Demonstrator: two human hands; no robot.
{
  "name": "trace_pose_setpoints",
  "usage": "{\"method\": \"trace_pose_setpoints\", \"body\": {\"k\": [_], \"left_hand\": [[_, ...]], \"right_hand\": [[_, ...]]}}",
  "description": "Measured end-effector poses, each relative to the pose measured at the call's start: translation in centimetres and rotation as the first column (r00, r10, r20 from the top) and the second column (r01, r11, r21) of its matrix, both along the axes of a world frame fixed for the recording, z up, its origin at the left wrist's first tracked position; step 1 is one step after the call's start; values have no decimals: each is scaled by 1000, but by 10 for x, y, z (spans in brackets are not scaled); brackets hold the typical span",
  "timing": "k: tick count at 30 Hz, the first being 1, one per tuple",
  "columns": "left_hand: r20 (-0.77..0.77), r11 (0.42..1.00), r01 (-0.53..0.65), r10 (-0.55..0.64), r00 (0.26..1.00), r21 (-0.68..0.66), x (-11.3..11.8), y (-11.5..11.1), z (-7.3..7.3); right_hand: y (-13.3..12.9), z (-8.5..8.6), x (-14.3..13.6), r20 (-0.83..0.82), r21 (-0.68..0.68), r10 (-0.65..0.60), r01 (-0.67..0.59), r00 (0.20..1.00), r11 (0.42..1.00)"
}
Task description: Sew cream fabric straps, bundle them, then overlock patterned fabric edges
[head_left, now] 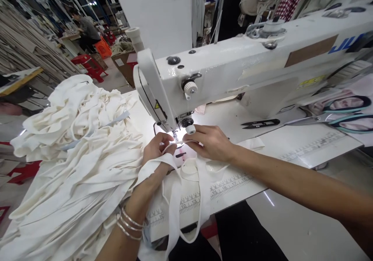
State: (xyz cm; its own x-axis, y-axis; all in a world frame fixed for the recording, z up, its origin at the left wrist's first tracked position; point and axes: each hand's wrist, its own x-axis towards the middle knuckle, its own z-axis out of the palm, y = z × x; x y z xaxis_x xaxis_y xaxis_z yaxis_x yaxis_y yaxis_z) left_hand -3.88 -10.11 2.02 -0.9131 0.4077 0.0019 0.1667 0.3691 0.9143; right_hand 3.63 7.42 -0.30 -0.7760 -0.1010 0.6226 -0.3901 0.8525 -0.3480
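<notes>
A white sewing machine (215, 74) stands over the table, its lamp lighting the needle and presser foot (176, 136). Just left of the foot, my left hand (157, 148) pinches a white fabric strip (175, 199). On the right side of the foot, my right hand (210, 141) pinches the same strip between thumb and fingers. Part of the strip lies across my left wrist, and loops of it hang over the table's front edge. What lies directly beneath the needle is too small to make out.
A large heap of white fabric strips (87, 144) covers the table's left side. Black thread snips (260, 124) and large scissors (344, 115) lie on the right. Ruler markings (224, 189) run along the front edge. Behind, a person (87, 30) sits near red stools (90, 66).
</notes>
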Motion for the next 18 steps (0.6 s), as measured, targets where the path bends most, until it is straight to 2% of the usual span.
{"method": "trace_pose_setpoints", "body": {"k": [2, 4, 7, 10, 15, 18], "left_hand": [[-141, 999, -46, 42, 989, -23, 0, 0, 0], [-207, 994, -104, 107, 972, 25, 0, 1, 1], [-188, 985, -141, 159, 969, 103, 3, 4, 4], [-176, 980, -178, 190, 966, 84, 5, 6, 4], [-230, 994, -25, 48, 972, 103, 13, 3, -3], [-286, 991, -17, 56, 957, 135, 24, 2, 1]], "right_hand": [[-1, 1, 2, -51, 36, -6, 7, 999, 999], [-2, 3, 4, -72, 53, -3, 7, 997, 999], [-3, 4, 5, -95, 39, 24, -21, 995, 999], [-3, 3, 6, -128, 9, 60, -59, 990, 998], [-11, 4, 13, -267, -50, 40, -55, 963, 997], [-27, 11, 23, -176, -178, 59, -90, 983, 980]]}}
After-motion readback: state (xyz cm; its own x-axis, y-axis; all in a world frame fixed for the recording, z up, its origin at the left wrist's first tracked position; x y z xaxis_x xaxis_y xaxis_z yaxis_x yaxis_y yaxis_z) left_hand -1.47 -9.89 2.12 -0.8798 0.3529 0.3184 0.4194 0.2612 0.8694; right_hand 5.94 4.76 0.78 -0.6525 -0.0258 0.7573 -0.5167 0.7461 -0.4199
